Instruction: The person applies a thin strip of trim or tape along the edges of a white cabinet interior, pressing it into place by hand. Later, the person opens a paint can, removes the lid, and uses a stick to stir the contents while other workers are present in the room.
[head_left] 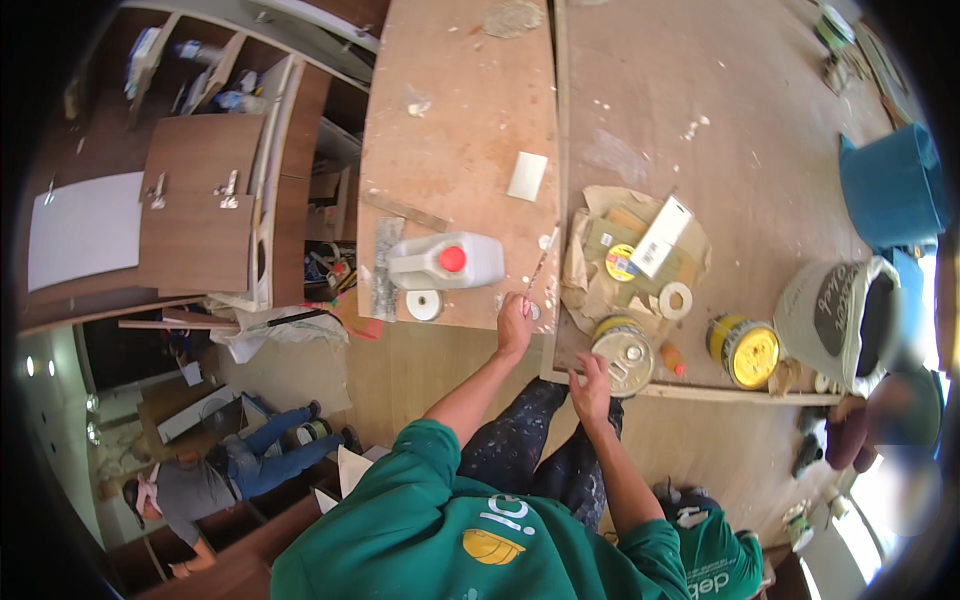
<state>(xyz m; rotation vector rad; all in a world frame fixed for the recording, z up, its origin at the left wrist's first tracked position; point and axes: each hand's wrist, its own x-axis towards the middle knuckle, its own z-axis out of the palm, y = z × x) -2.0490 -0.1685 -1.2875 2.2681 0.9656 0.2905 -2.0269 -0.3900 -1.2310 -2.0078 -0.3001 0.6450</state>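
Over the near edge of the left board, my left hand is closed around one end of a thin, speckled stick. The stick points away from me; its exact kind is too small to tell. Beside a paint can with a pale metal lid, my right hand has its fingers apart and holds nothing I can see. Whether it touches the can is unclear. Left of my left hand is a translucent jug with a red cap, next to a white roll.
Brown paper bears tape rolls and a white card. To the right are an orange bottle, a yellow-lidded can, a white bucket and a blue bin. One person lies at lower left; others are at lower right.
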